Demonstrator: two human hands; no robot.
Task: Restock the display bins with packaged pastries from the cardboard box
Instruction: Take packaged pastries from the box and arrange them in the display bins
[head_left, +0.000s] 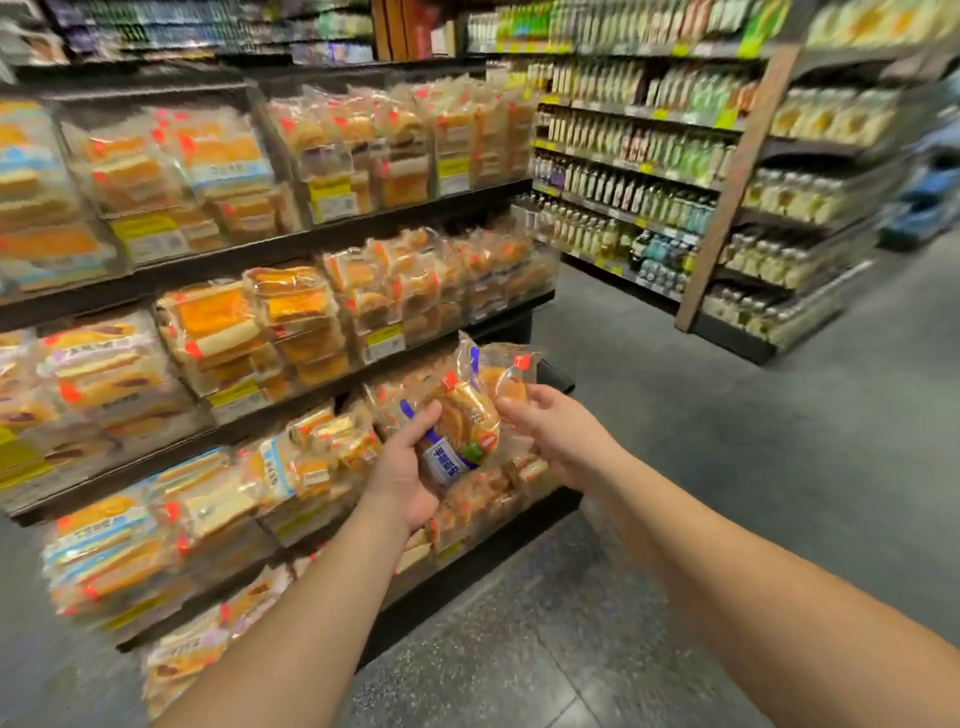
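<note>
My left hand (402, 470) grips a clear packet of round golden pastries (465, 415) with a blue-and-white label, held upright in front of the right end of the lower display bins (483, 499). My right hand (550, 431) pinches a second clear pastry packet (511, 376) just to the right of the first, with thumb and fingers at its lower edge. Both packets hover above bins full of similar packets. The cardboard box is not in view.
Tiered dark shelves (332, 236) of clear bins packed with wrapped breads and cakes fill the left and centre. A grey speckled floor aisle (727, 467) runs to the right. Tall shelves of bottles (649, 171) stand beyond the aisle at the back right.
</note>
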